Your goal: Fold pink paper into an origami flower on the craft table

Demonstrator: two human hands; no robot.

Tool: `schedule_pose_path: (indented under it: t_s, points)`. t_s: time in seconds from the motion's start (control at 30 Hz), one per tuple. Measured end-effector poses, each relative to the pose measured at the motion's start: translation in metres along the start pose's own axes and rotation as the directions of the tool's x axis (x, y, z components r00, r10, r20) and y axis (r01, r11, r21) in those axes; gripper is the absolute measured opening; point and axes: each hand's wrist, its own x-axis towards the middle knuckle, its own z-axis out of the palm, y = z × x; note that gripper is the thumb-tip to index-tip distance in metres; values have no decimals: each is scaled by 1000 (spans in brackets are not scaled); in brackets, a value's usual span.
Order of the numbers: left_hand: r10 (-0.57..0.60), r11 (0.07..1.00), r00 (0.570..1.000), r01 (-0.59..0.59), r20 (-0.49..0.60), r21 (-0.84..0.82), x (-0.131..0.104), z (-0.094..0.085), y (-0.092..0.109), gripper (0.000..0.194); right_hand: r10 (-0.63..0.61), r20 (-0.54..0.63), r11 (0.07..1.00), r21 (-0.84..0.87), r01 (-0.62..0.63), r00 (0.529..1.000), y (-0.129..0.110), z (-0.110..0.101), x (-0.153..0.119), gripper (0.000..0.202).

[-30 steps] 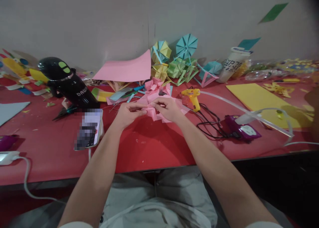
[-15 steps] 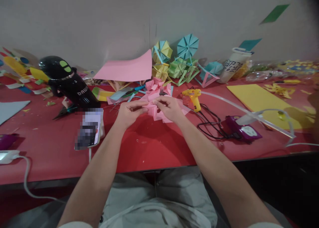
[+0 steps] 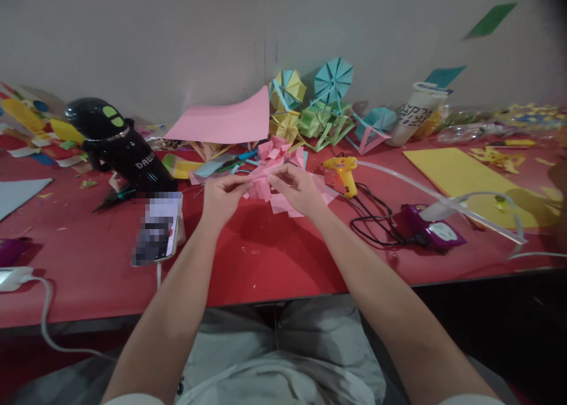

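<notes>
A small folded piece of pink paper (image 3: 260,188) is held between my two hands, a little above the red tabletop. My left hand (image 3: 224,197) pinches its left edge between thumb and fingers. From the other side, my right hand (image 3: 296,188) grips it with thumb and forefinger, covering part of it. Just behind my hands lies a heap of folded pink paper pieces (image 3: 279,151). Flat pink paper squares (image 3: 325,189) lie under and beside my right hand. A yellow hot glue gun (image 3: 344,173) stands to the right of that hand.
A smartphone (image 3: 160,228) leans left of my left forearm, with a black bottle (image 3: 128,151) behind it. Folded paper wheels (image 3: 333,80) stand along the wall. On the right are a purple power socket (image 3: 432,228), black cable and yellow sheets (image 3: 460,175).
My left hand has shifted slightly left, and the pink piece between my hands has moved a little left and turned. My right hand has barely moved.
</notes>
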Motion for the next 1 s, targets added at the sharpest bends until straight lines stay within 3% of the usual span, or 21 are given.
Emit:
schedule_pose_path:
  t_s: [0.1,0.4,0.67,1.0]
  points:
    - [-8,1000,1000,8,-17,23,0,0,-1,9,2,11,1000,-18,-2,1000,2,1,0,33]
    - [18,999,996,-14,82,-51,0,2,-3,20,-19,-5,993,-114,18,1000,5,1,-1,34]
    - [-5,998,998,8,58,-57,1,3,-2,20,-44,-18,988,-146,41,999,2,4,-2,30]
    - [-10,991,994,25,113,-135,1,5,-5,27,-44,-13,985,-170,41,999,0,3,-3,32]
